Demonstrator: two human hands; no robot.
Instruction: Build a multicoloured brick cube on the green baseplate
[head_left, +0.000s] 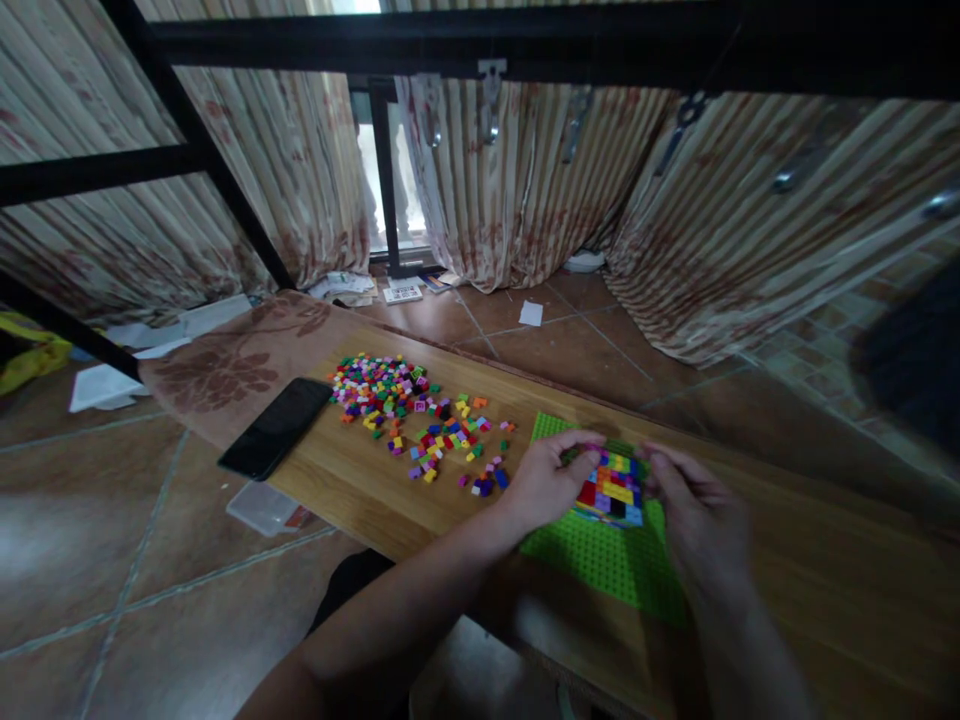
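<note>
A block built of many-coloured toy bricks (613, 492) stands on a green studded baseplate (592, 555) on the wooden bench. My left hand (547, 482) is closed at the block's far left corner, thumb and forefinger pinched there beside a bit of pink. From the other side my right hand (701, 515) has its fingers curled against the block's far right edge. Its fingertips are partly in shadow, and whether a loose brick is between them does not show. Left of the baseplate lie scattered loose toy bricks (450, 437).
A larger heap of small bricks (379, 385) lies farther left on the bench (367, 490), next to a black phone (276, 428). Below it on the tiled floor is a clear plastic box (262, 507). A black metal frame (450, 35) with hanging clips crosses above, before striped curtains (525, 190).
</note>
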